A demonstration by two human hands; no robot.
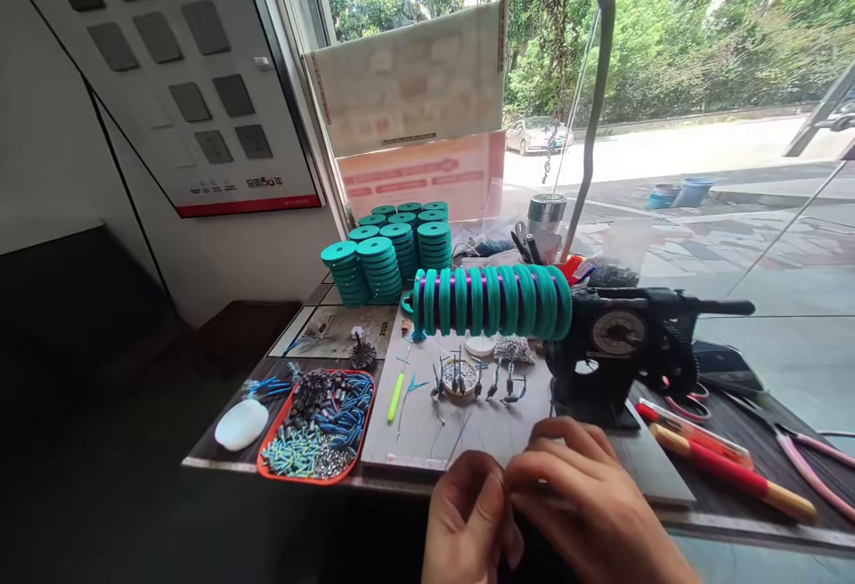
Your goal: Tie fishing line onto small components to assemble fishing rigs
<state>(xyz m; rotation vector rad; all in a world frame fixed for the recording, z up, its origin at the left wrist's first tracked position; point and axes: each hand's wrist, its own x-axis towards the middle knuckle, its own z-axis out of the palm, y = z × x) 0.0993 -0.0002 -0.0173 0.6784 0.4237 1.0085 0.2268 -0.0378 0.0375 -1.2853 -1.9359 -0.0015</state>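
My left hand and my right hand meet at the near edge of the grey work mat, fingertips pinched together on something too small to make out, perhaps a thin line. Just beyond them lie several small rigged hooks and sinkers around a little round dish. A row of teal spools sits on the shaft of a black winding machine behind.
Stacks of teal spools stand at the back left. An orange tray of small tackle parts and a white oval object lie at the left. Red-handled tools and pink pliers lie at the right. A window runs behind.
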